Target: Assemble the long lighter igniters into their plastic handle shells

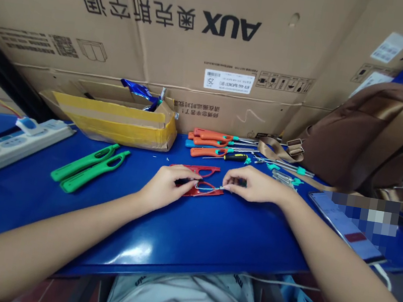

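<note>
Blue tbl (172,241): red pcs (209,168); AUX ctn (156,52) behind.

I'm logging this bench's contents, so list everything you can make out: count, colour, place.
table: one, blue, centre
printed carton: at least one, brown, behind table
yellow-taped box: one, brown and yellow, back left
power strip: one, white, far left
green shells: two, green, left
orange lighters: at least three, orange, back centre
blue lighter: one, blue, among these
screwdriver: one, black and yellow, beside these
thin rods: several, silver and teal, right of screwdriver
bag: one, brown, back right
phone: one, dark-rimmed, right
red shells: two, red, centre
thin wire: one, white, over red shells
left hand: one, bare, at red shells
right hand: one, bare, pinching wire's end
</note>
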### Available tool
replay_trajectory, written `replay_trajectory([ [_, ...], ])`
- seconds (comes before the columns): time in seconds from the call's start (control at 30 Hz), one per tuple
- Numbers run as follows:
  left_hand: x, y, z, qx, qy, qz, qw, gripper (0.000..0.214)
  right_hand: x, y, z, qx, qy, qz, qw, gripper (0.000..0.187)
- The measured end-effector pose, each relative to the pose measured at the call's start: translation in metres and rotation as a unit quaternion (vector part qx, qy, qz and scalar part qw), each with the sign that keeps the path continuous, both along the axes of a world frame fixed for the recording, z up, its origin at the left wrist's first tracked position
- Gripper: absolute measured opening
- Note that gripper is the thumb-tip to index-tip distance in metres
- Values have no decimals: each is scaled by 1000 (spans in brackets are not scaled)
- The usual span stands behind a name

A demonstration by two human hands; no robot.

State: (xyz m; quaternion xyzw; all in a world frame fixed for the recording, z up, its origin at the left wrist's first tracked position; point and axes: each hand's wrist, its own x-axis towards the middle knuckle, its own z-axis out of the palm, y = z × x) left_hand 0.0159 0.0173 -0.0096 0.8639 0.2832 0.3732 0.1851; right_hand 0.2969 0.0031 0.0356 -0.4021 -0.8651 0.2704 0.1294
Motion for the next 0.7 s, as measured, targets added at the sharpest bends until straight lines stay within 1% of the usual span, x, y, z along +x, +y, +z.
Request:
replay_trajectory([
  [0.13, -1, 0, 1, 22, 19, -10, 1000, 17, 1, 0, 0, -1, 8, 16, 1000, 18],
  [0.27, -4, -3, 8, 46, 37, -17, 998, 20, 3, 1, -2, 5, 21, 16, 1000, 14],
  [0.4, -7, -7, 12, 83, 105, -13, 991, 25, 4, 1, -1, 8, 28, 16, 999, 14],
  [0.57, -6, -7, 7, 48, 123, 8, 991, 29, 3, 3, -5, 16, 37, 23, 999, 15],
  [0.7, -5, -6, 9, 30, 120, 9, 992, 28, 3, 5, -9, 20, 39, 27, 999, 13],
])
